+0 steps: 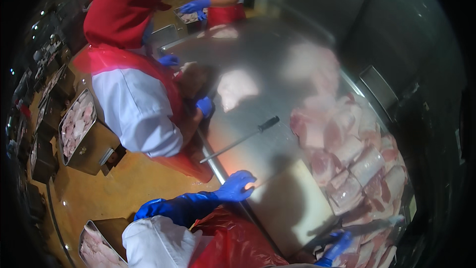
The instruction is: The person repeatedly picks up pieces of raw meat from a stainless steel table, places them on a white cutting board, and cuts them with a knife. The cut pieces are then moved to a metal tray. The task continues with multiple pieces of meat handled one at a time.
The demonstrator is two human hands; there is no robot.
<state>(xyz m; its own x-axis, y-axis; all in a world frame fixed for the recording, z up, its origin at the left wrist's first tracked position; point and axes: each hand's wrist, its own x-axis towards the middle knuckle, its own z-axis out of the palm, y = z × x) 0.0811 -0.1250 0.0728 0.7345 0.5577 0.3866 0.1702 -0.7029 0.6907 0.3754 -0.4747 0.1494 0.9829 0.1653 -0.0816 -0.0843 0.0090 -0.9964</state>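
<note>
My left hand [237, 186], in a blue glove, rests at the near left corner of a white cutting board [297, 203]. Its fingers are curled, with an orange-pink patch between them that I cannot make out. At the board's right, my right hand [338, 249], also gloved in blue, is closed on a knife [377, 225]. The blurred grey blade points right, over a heap of raw meat pieces [352, 161]. Beyond the board lies a sharpening steel [238, 140], its black handle farther right. A single pale piece of meat [237, 89] is farther off on the metal table [267, 49].
Close on the left, a co-worker in a red hood [121, 12] has blue-gloved hands at the table. Another co-worker [223, 0] stands at the far end. Metal bins of meat [79, 124] line the yellow floor [139, 188]. A raised metal rim [354, 87] bounds the right side.
</note>
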